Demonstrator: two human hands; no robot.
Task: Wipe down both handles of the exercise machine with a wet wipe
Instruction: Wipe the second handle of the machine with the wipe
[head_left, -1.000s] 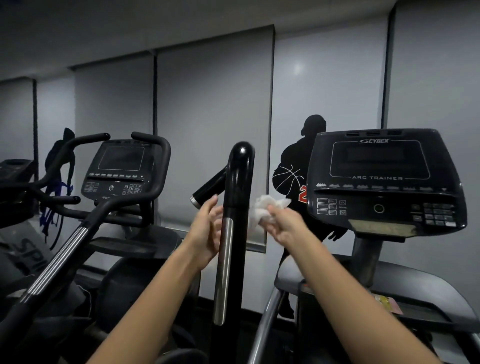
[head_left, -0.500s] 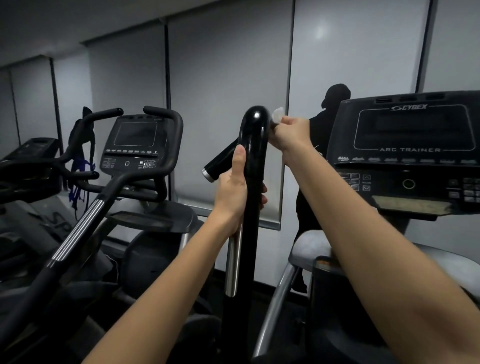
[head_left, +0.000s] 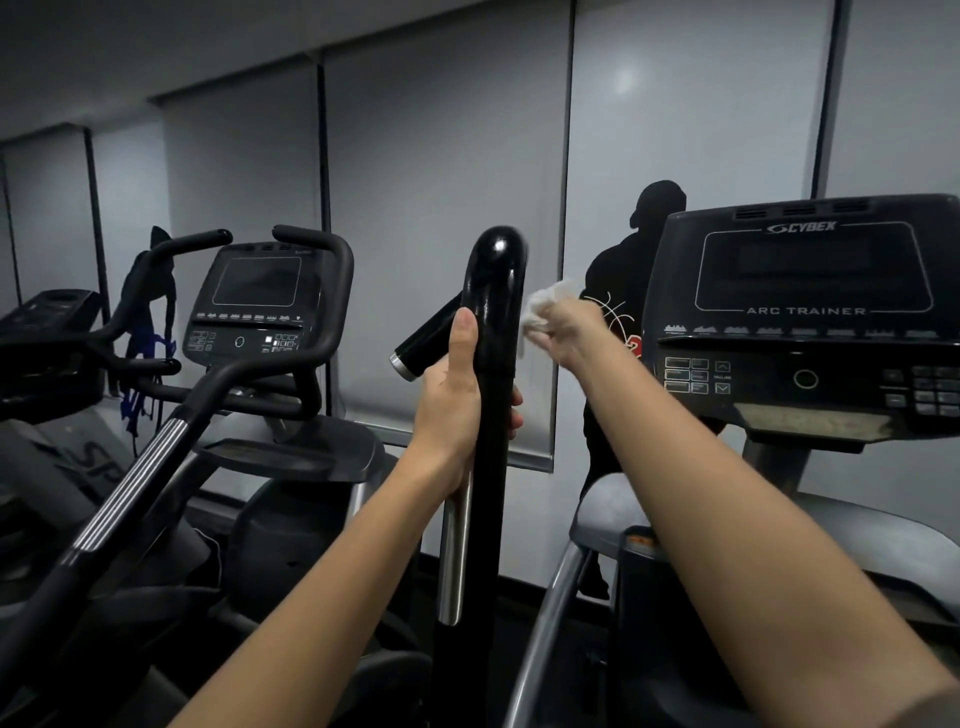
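Observation:
A glossy black upright handle (head_left: 493, 322) of the exercise machine rises in the middle of the view, with a short side grip (head_left: 423, 345) branching off to its left. My left hand (head_left: 452, 405) is wrapped around the handle below its curved top, thumb pointing up. My right hand (head_left: 563, 332) holds a crumpled white wet wipe (head_left: 543, 309) against the right side of the handle, just under the top bend. The machine's other handle is not in view.
The machine's black console (head_left: 810, 312), marked Arc Trainer, stands at right. A second machine with console (head_left: 254, 301) and curved black handlebars (head_left: 171, 431) fills the left. Grey wall panels (head_left: 441, 208) lie behind, with a dark basketball-player decal (head_left: 623, 270).
My right hand with the wipe slid from the top bend of the handle down its right side. My left hand has kept its grip on the handle.

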